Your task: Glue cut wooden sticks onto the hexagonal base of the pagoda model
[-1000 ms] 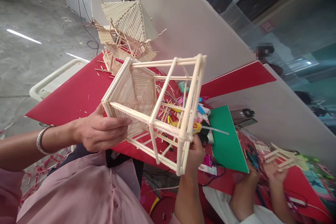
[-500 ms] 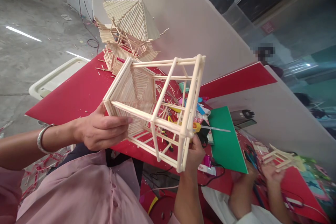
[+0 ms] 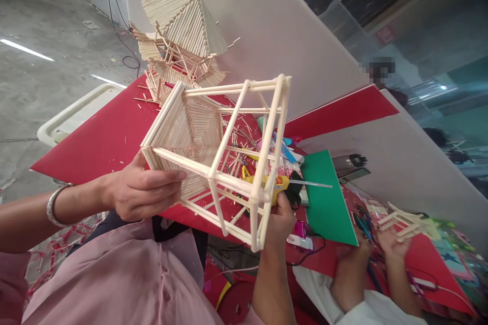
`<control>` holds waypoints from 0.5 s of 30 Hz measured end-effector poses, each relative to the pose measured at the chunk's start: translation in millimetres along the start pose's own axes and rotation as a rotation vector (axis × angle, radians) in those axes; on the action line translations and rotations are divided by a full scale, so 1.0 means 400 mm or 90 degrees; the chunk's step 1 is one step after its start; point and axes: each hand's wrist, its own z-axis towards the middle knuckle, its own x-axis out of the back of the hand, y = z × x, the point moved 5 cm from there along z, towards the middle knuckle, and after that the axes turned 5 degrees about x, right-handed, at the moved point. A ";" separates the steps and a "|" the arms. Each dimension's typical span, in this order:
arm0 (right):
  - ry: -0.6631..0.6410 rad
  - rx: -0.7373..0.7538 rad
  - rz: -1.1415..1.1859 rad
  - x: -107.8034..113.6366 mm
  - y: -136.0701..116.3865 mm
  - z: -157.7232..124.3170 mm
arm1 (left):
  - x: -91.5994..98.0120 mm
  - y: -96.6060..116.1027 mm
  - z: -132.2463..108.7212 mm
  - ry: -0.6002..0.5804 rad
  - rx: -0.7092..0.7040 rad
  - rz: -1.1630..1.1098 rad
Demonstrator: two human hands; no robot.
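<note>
A box-shaped frame of pale wooden sticks (image 3: 213, 170) tilts in the air before me, its left end closed by a panel of sticks laid side by side. My left hand (image 3: 147, 188) is closed around the lower edge of that end. Behind the open-barred end, my right hand (image 3: 282, 216) grips a yellow hot glue gun (image 3: 281, 184). A clear glue stick (image 3: 312, 183) juts from the gun to the right. The bars hide part of the gun and some of the right-hand fingers; whether its nozzle touches the frame cannot be seen.
A tiered stick pagoda (image 3: 183, 35) stands at the back of the red table (image 3: 102, 137). Loose sticks and pliers lie behind the frame. A green board (image 3: 328, 198) is at right, with a co-worker's hands (image 3: 392, 244) beyond it. A white tray (image 3: 76, 111) sits at left.
The view has shifted slightly, and the stick frame appears a little farther left. More of the yellow glue gun shows through the bars. Both hands keep their holds.
</note>
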 end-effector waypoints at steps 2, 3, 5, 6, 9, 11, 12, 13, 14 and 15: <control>0.011 -0.009 0.027 0.000 0.002 0.000 | 0.001 -0.004 -0.020 0.052 0.037 0.095; 0.018 -0.018 0.040 0.001 0.003 0.000 | 0.005 -0.005 -0.024 0.081 0.048 0.116; 0.023 -0.031 0.051 0.001 0.002 0.001 | 0.003 -0.004 -0.014 0.047 0.032 0.053; 0.026 -0.035 0.055 0.001 0.000 0.002 | 0.002 0.000 -0.005 0.018 0.000 -0.003; 0.028 -0.038 0.060 0.003 -0.007 0.004 | 0.015 -0.010 0.024 0.011 0.006 -0.062; 0.026 -0.036 0.059 0.004 -0.011 0.005 | 0.013 -0.016 0.031 -0.012 0.017 -0.054; 0.023 -0.036 0.058 0.004 -0.013 0.005 | 0.010 -0.016 0.030 -0.023 0.014 -0.043; 0.017 -0.035 0.057 0.004 -0.015 0.005 | 0.008 -0.013 0.029 -0.028 0.002 -0.031; 0.011 -0.035 0.056 0.003 -0.015 0.005 | 0.008 -0.008 0.028 -0.025 -0.020 -0.018; 0.004 -0.035 0.054 0.001 -0.015 0.005 | 0.010 -0.001 0.028 -0.010 -0.053 -0.006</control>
